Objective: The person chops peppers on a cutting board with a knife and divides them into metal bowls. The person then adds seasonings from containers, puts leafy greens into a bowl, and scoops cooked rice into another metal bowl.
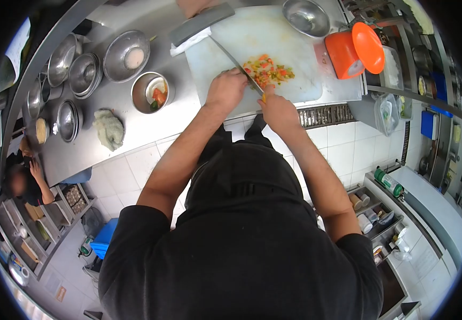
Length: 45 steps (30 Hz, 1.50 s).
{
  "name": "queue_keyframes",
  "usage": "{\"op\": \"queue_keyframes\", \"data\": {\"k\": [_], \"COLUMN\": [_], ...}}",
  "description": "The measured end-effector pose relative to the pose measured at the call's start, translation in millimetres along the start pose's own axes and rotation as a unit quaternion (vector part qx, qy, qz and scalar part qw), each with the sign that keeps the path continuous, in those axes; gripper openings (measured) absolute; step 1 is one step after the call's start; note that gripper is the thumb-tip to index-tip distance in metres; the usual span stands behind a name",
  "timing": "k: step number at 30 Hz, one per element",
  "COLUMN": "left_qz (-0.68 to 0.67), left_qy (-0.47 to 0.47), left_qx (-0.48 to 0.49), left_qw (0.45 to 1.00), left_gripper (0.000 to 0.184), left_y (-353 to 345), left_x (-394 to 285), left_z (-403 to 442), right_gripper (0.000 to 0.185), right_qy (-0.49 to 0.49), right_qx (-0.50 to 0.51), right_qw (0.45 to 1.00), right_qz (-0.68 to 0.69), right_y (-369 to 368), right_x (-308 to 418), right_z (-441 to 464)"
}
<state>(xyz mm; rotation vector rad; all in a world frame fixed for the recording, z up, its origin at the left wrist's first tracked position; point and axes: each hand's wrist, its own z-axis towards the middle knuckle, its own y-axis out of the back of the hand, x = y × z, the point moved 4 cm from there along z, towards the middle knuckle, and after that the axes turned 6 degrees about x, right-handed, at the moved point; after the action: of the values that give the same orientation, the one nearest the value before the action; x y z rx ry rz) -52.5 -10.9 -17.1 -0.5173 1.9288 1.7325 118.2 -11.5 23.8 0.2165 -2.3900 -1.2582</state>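
Note:
A long knife (234,60) lies slantwise over the white cutting board (300,56), its handle end in my right hand (280,111). The fingers of that hand are wrapped round a yellow-marked handle. On the blade's left side is my left hand (227,90), fingers bent together against the blade, near its middle. Chopped vegetables (268,71), red, orange and green, are spread on the board just beyond the blade. A steel pot (141,95) with vegetable pieces in it stands left of the board.
Steel bowls (126,56) and a crumpled cloth (108,129) are on the counter at the left. An empty metal bowl (306,17) and an orange scale (343,55) stand at the right. Another person (37,178) is at the far left edge.

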Motion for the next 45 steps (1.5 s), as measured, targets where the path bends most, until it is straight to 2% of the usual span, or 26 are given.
{"op": "queue_keyframes", "data": {"k": [3,6,9,15,21,26,30,33,41,45], "left_qz": [-0.008,-0.019,-0.022,-0.009,-0.036,-0.009,-0.018,-0.018,-0.073,-0.160], "left_qy": [-0.008,-0.008,0.007,-0.015,-0.005,0.015,-0.008,-0.015,0.007,-0.007], "left_qx": [0.003,-0.001,0.004,0.014,0.003,0.014,-0.006,-0.019,-0.032,-0.115], "left_qw": [1.000,1.000,1.000,1.000,0.999,1.000,1.000,1.000,0.997,0.980], "left_gripper": [0.012,0.012,0.012,0.012,0.010,0.010,0.008,0.007,0.009,0.011], "left_y": [4,6,10,6,12,6,4,1,-10,0], "left_x": [-1,-3,-5,-1,-2,1,-2,-9,-25,-25], "left_z": [0,-3,-4,-5,-6,-4,-2,1,29,29], "right_gripper": [0.049,0.048,0.046,0.046,0.047,0.047,0.047,0.047,0.041,0.040], "right_qy": [0.034,0.009,-0.007,0.056,0.006,-0.010,-0.027,-0.050,-0.058,-0.069], "right_qx": [-0.012,0.019,0.004,-0.055,0.017,0.009,0.009,-0.004,-0.106,-0.139], "right_qw": [0.999,0.999,1.000,0.997,1.000,0.999,0.993,0.983,0.983,0.981], "right_qz": [-0.018,-0.026,-0.023,-0.011,0.003,0.047,0.117,0.177,0.137,0.117], "right_y": [11,22,16,-7,16,-9,-12,-16,24,39], "right_x": [3,10,14,5,15,5,-4,-20,-48,-48], "right_z": [-1,-8,-14,9,-2,14,5,-1,-6,-21]}}
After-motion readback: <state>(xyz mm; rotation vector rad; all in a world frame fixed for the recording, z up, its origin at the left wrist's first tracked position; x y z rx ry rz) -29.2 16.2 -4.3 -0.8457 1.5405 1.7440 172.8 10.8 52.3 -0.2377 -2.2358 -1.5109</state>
